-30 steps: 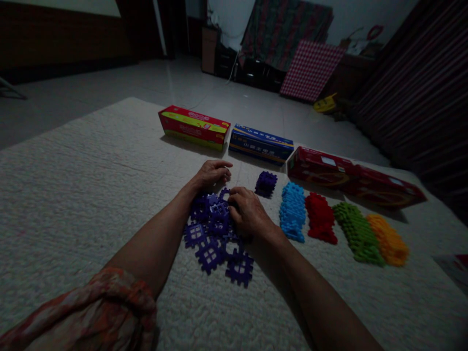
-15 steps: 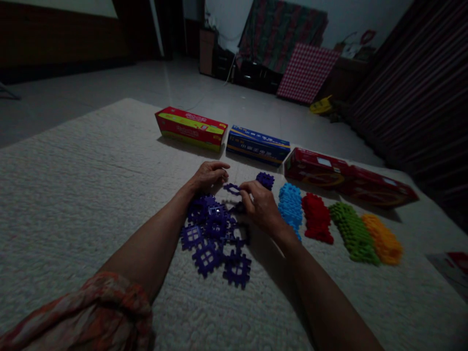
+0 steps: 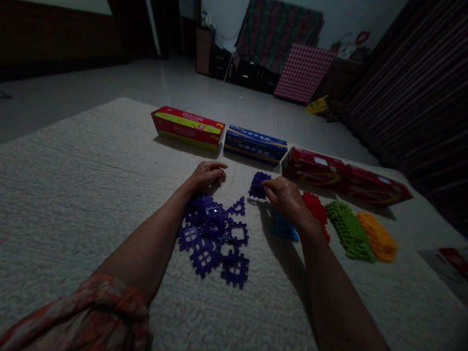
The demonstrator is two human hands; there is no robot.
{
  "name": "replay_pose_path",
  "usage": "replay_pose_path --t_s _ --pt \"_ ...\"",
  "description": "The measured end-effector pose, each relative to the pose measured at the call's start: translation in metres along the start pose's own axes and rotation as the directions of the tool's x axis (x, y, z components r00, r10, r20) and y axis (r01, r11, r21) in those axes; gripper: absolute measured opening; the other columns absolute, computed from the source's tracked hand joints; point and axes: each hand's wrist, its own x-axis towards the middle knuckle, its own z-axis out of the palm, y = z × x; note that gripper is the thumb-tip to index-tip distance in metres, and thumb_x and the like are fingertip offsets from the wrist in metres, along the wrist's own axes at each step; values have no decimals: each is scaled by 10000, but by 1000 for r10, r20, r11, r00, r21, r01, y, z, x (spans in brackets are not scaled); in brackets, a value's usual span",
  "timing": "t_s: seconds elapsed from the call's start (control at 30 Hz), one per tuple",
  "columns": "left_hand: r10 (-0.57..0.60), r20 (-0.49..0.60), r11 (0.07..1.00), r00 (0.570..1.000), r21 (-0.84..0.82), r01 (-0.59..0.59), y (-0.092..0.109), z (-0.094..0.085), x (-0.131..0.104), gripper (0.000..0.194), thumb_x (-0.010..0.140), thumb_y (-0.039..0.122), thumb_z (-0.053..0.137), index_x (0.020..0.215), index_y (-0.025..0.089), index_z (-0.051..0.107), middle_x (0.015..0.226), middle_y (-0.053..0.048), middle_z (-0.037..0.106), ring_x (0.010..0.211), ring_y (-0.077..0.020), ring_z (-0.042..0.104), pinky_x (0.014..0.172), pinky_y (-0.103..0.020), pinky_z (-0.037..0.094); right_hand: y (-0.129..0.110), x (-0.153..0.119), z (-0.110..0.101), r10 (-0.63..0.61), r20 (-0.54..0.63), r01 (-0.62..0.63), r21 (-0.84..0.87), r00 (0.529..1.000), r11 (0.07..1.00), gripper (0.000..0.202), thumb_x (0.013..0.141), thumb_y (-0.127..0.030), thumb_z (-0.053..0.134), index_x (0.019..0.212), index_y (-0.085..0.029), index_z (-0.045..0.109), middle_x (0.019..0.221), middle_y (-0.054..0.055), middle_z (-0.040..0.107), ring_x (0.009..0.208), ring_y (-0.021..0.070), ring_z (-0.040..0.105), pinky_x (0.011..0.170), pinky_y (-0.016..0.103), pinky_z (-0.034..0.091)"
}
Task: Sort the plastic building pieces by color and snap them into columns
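My right hand point(image 3: 288, 197) pinches a purple interlocking toy tile point(image 3: 263, 187) by its edge, at a small stack of purple tiles point(image 3: 259, 178). Whether the held tile rests on the stack I cannot tell. A loose heap of purple tiles point(image 3: 205, 257) lies nearer to me, some square with window-like openings and one triangular tile point(image 3: 238, 206). My left hand point(image 3: 209, 175) hovers beside the heap's far end, fingers loosely bent and apart, holding nothing. Under my right forearm, a stack of light blue tiles point(image 3: 283, 229) is partly hidden.
To the right lie stacks of red tiles point(image 3: 315, 209), green tiles point(image 3: 349, 229) and orange tiles point(image 3: 376, 236). Behind stand a red and yellow box point(image 3: 188, 127), a blue box point(image 3: 255, 145) and dark red boxes point(image 3: 343, 175), all on a cream quilted mat point(image 3: 91, 195).
My right hand has moved right from the far end of the heap to the purple stack, carrying a purple tile. My left hand has stayed nearly still.
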Motion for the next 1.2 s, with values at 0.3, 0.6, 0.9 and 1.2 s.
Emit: replay_pose_path --t_s 0.3,0.6,0.9,1.2 --pt "-2 14 999 1000 32 2 1 0 -1 309 796 63 576 1060 138 718 737 -43 719 527 -87 586 569 -237 469 -5 0 1 47 25 -45 -66 999 997 312 911 -168 484 1022 -186 775 951 118 713 837 213 624 789 311 467" --pt "5 16 1000 1000 24 -5 1 -1 -1 302 794 59 577 1047 131 725 733 -49 719 522 -90 593 570 -243 469 -14 -3 -2 93 61 -85 -122 994 989 274 933 -179 475 991 -162 743 977 127 695 868 229 628 773 322 447" --pt "-24 -43 997 999 -77 21 10 1 -8 276 769 65 644 1039 97 697 729 -24 703 501 -72 581 561 -225 506 -21 -5 8 -68 -115 74 47 991 996 178 883 -181 578 998 -191 712 972 118 659 900 253 609 822 377 490" --pt "-14 -98 979 995 -202 -6 14 -3 -8 299 745 94 659 1043 93 681 740 -23 706 502 -68 598 493 -175 472 -89 -23 40 -234 114 209 196 966 958 237 1000 -268 511 1106 -159 693 1016 110 650 942 213 606 869 333 462"
